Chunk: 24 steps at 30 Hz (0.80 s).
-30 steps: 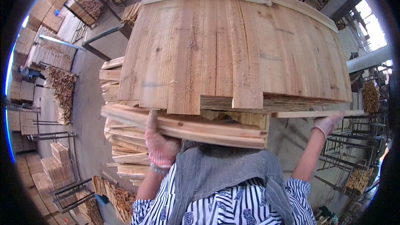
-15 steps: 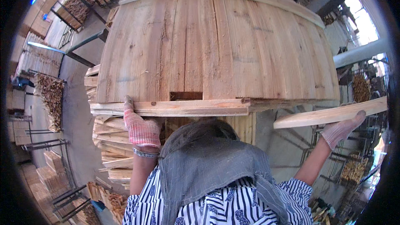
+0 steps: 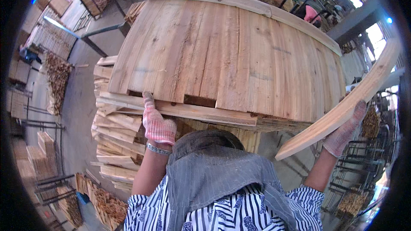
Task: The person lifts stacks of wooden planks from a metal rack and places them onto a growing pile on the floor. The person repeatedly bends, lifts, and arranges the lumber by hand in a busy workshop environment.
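Observation:
A wide layer of wooden boards [image 3: 222, 55] lies side by side in front of me, with gaps at its near edge. Along that edge runs a long wooden strip [image 3: 205, 113]. My left hand [image 3: 158, 122], in a pink-and-white knitted glove, grips this strip near its left end, thumb on top and fingers hidden. Off to the right, my gloved right hand [image 3: 347, 130] holds a wooden plank [image 3: 338, 109] tilted, its lower end toward me and its upper end pointing away to the right. Some of the right fingers are behind the plank.
Another pair of end-to-end strips [image 3: 209, 1] lies across the far edge of the boards. Loosely stacked wood pieces [image 3: 117, 139] stand at left below the layer. A metal rail [image 3: 102, 30] is at the far left, and a person in pink [image 3: 311, 13] is at the far right.
The view has shifted and turned. The near strip's left end now sits off the boards' edge, showing a second gap. My right hand has swung the plank from nearly level to steeply slanted.

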Tool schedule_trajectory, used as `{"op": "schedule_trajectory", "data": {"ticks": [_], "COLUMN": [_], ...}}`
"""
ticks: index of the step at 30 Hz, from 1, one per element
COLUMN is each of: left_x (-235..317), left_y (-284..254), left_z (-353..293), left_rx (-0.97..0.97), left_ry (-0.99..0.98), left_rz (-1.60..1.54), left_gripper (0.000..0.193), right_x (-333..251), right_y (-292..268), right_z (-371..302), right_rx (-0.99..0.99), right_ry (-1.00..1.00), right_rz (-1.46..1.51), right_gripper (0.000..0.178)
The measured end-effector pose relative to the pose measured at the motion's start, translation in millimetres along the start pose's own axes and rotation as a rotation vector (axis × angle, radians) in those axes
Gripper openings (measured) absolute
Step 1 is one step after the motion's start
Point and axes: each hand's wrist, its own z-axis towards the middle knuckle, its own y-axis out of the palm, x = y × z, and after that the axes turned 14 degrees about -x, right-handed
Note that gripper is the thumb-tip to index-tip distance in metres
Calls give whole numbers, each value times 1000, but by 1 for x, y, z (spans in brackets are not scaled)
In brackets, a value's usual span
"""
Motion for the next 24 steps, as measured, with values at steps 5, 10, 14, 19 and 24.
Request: {"op": "schedule_trajectory", "data": {"ticks": [5, 10, 14, 19, 24], "left_x": [2, 3, 14, 26, 98], "left_y": [-2, -1, 10, -16, -76], "left_z": [-20, -15, -17, -51, -57], "left_rx": [10, -15, 31, 195, 173], "left_ry": [-131, -28, -13, -2, 196], "left_rz": [-670, -274, -150, -573, -196], "left_gripper": [61, 68, 67, 64, 66], "right_x": [0, -4, 53, 56, 105], "right_y": [-15, 13, 27, 24, 18], "right_z": [15, 31, 63, 75, 65], "right_rx": [-159, -447, -773, -885, -932], "right_ry": [-167, -131, -242, -315, -241], "right_rz": [-82, -237, -229, -919, -1109], "right_gripper": [63, 66, 71, 71, 79]}}
